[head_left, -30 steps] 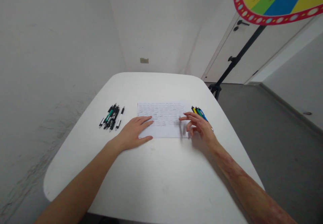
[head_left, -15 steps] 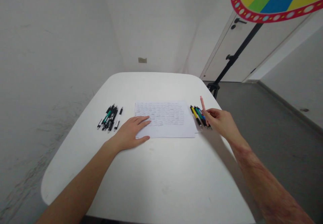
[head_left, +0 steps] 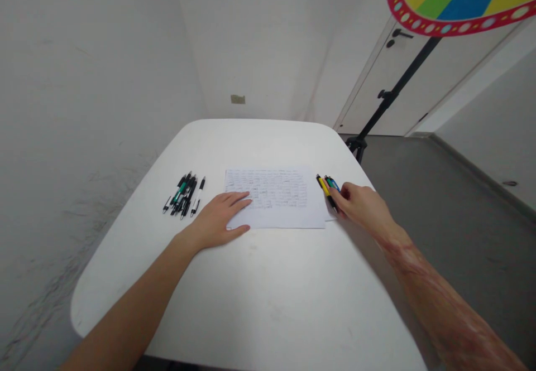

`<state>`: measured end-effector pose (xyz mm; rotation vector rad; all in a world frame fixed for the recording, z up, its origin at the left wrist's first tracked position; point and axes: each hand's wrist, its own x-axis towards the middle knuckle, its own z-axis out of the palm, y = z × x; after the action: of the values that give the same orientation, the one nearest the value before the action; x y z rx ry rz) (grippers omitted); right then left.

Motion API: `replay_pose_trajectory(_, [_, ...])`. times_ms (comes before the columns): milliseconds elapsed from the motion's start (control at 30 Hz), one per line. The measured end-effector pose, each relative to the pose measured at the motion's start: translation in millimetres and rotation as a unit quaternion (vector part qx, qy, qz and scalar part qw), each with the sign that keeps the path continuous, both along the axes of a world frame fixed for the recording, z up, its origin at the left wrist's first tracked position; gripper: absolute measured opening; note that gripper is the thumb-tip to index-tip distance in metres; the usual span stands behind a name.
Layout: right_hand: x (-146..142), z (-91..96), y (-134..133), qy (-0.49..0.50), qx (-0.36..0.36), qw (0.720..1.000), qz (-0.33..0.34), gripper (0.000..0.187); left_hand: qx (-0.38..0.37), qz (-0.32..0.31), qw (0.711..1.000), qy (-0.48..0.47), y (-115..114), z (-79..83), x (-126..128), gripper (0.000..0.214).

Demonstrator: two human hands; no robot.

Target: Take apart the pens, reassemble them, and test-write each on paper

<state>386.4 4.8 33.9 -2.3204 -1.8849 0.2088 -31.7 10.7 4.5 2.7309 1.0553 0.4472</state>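
Note:
My left hand [head_left: 224, 215] lies flat with fingers spread on the left part of a sheet of paper [head_left: 285, 217] covered with rows of handwriting. To the right of the paper, my right hand [head_left: 355, 203] is lowered over a small row of pens, its fingers closed around a pink pen [head_left: 325, 182]. Most of that pen is hidden by the fingers and the pens beside it. A yellow pen [head_left: 324, 186] lies on its left, and green and blue pens [head_left: 332, 182] show on its right, partly covered by the hand.
A pile of black, green and white pens [head_left: 183, 195] lies on the white table [head_left: 268, 293] left of the paper. Another sheet's edge shows under the paper's right side. Behind the table's right corner, a black stand [head_left: 387, 100] holds a colourful wheel [head_left: 460, 3] near a door.
My right hand has come down and slightly left, bringing the pink pen from upright above the row to down among the other pens. My left hand stays on the paper.

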Motion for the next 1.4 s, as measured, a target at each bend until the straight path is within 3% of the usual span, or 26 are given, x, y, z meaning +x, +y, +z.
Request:
replay_pose_trajectory(200, [-5, -5.5, -6, 0.052, 0.085, 0.994, 0.033, 0.05, 0.011, -0.005, 1.0, -0.003, -1, 0.0, 1, 0.065])
replay_pose_trajectory(333, [-37, -6.7, -13, 0.112, 0.111, 0.98, 0.119, 0.043, 0.041, 0.027, 0.998, -0.024, 0, 2.3, 3, 0.056])
replay_pose_trajectory(433, [-75, -7.7, -18, 0.139, 0.105, 0.964, 0.202, 0.043, 0.098, 0.162, 0.981, -0.033, 2, 11.3, 0, 0.038])
replay_pose_trajectory(500, [-97, -11.4, -20, 0.152, 0.106, 0.955, 0.233, 0.039, 0.122, 0.282, 0.951, -0.016, 4, 19.9, -7, 0.032])
replay_pose_trajectory(567, [-113, -17.7, -22, 0.162, 0.091, 0.948, 0.258, 0.035, 0.119, 0.375, 0.919, 0.01, 7, 27.7, -16, 0.028])
replay_pose_trajectory(633, [-122, -24.9, -24, 0.176, 0.079, 0.943, 0.271, 0.034, 0.097, 0.427, 0.898, 0.049, 9, 32.4, -24, 0.028])
replay_pose_trajectory(900, [-122, -36.2, -25, 0.183, 0.074, 0.939, 0.281, 0.029, 0.053, 0.442, 0.882, 0.153, 10, 28.6, -34, 0.033])
replay_pose_trajectory(1100, [-123, -35.2, -24, 0.194, 0.072, 0.939, 0.276, 0.027, 0.033, 0.474, 0.872, 0.12, 12, 29.8, -34, 0.032])
replay_pose_trajectory(1167, [-123, -33.9, -25, 0.214, 0.077, 0.936, 0.269, 0.025, 0.073, 0.469, 0.878, 0.067, 9, 28.8, -29, 0.033])
replay_pose_trajectory(1233, [-122, -33.4, -26, 0.252, 0.093, 0.926, 0.264, 0.023, 0.129, 0.417, 0.899, 0.012, 2, 25.8, -17, 0.037])
replay_pose_trajectory(1267, [-120, -33.7, -26, 0.279, 0.104, 0.918, 0.262, 0.022, 0.149, 0.367, 0.918, -0.012, -2, 23.5, -10, 0.039])
replay_pose_trajectory(1333, [-116, -35.5, -25, 0.336, 0.126, 0.896, 0.261, 0.023, 0.163, 0.204, 0.965, -0.038, -11, 17.8, 7, 0.039])
replay_pose_trajectory(1400, [-112, -38.1, -24, 0.38, 0.138, 0.878, 0.255, 0.028, 0.172, 0.09, 0.98, -0.051, -17, 11.8, 22, 0.035])
